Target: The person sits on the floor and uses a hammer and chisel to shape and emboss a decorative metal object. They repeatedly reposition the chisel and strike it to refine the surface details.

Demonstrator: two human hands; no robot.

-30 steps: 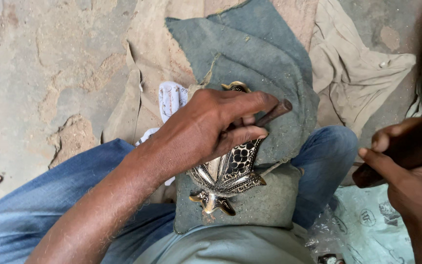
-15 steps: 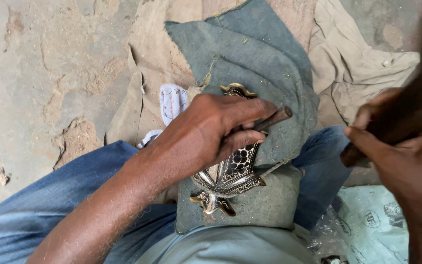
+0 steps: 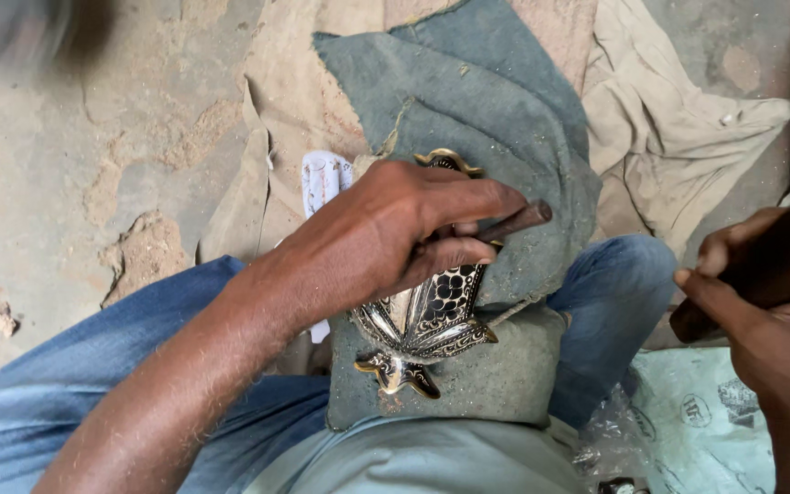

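On a dusty concrete floor (image 3: 66, 183) strewn with cloths, a brass ornament (image 3: 427, 320) is rested on a grey pad (image 3: 486, 119) laid over a knee. A punch (image 3: 516, 220) is pinched against it by the left hand (image 3: 386, 238). A dark handle (image 3: 761, 274) is gripped in the closed right hand (image 3: 770, 320), well apart.

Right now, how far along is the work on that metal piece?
Done: the ornate metal piece already shows black-and-silver patterning on its lower half. In hand: the left hand pins it on the grey pad holding a thin tool; the right hand grips a dark handle. Left: the hand hides the upper part.
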